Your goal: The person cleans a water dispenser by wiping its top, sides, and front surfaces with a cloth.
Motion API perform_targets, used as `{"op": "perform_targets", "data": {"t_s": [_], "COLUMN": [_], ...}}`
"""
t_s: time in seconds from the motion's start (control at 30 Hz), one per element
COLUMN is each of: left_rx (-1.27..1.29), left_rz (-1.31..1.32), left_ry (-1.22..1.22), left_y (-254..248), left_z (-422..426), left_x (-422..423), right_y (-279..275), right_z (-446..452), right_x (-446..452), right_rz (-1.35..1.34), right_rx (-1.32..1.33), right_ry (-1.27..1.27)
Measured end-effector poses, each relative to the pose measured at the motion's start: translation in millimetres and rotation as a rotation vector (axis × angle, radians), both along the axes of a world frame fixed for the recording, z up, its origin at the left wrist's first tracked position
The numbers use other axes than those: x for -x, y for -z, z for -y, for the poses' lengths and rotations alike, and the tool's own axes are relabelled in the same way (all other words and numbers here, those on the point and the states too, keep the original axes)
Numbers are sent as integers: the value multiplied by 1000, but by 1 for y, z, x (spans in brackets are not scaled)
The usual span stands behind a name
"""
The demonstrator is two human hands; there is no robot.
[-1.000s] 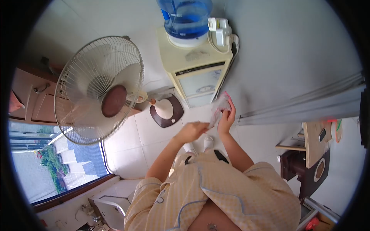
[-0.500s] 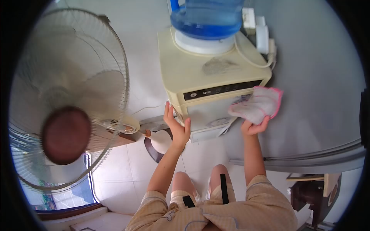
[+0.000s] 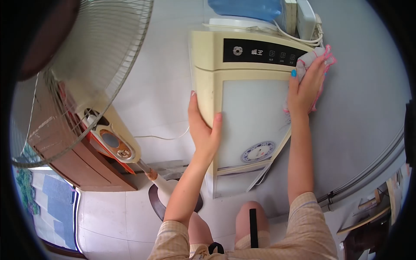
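A cream water dispenser (image 3: 255,112) stands upright in front of me, with a black control strip across its top front and a pale door panel below. My left hand (image 3: 203,135) grips its left edge, thumb on the front and fingers along the side. In my right hand (image 3: 304,93) is a white cloth with pink edging (image 3: 307,57), pressed against the dispenser's upper right corner beside the control strip. The thumb touches the front, while the other fingers lie over the cloth. A blue water bottle (image 3: 245,8) sits on top, cut off by the view's edge.
A floor fan (image 3: 119,54) looms at the left, its control column (image 3: 116,142) leading down to a dark base. Behind it stands a brown wooden cabinet (image 3: 80,160). White plugs and a cord (image 3: 306,19) are close behind the dispenser. A large grey surface (image 3: 359,99) borders its right side.
My view has come closer to the dispenser's front. My right hand has brought the cloth up against its right corner. My left hand now grips the left edge more firmly.
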State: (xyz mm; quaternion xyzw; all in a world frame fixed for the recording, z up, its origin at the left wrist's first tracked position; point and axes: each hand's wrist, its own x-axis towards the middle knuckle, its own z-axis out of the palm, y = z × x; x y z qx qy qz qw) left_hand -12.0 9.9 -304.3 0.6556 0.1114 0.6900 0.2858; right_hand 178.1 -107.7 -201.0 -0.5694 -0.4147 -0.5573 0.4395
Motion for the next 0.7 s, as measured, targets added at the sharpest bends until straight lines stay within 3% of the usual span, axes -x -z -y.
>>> {"op": "perform_targets", "data": {"t_s": [0.07, 0.1, 0.2, 0.27, 0.43, 0.53, 0.6, 0.7], "left_rx": [0, -14, -28, -30, 0, 65, 133, 226], "left_rz": [-6, 7, 53, 71, 127, 218, 313, 435], "left_ry": [108, 50, 71, 72, 82, 166, 263, 369], "left_y": [3, 2, 3, -3, -3, 14, 26, 33], "left_z": [-6, -3, -5, -2, 1, -9, -18, -18], "left_x": [-1, -2, -2, 1, 3, -7, -11, -7], "right_y": [-1, -5, -24, -29, -25, -11, -1, 48], "right_z": [-8, -12, -35, -48, -51, -49, -44, -51], "right_x": [14, 22, 55, 91, 106, 100, 97, 86], "right_rz": [-3, -14, 302, 353, 436, 456, 531, 721], "right_rx": [17, 42, 81, 208, 247, 326, 410, 533], "right_ry": [-2, 1, -119, -181, -268, -417, -361, -445]}}
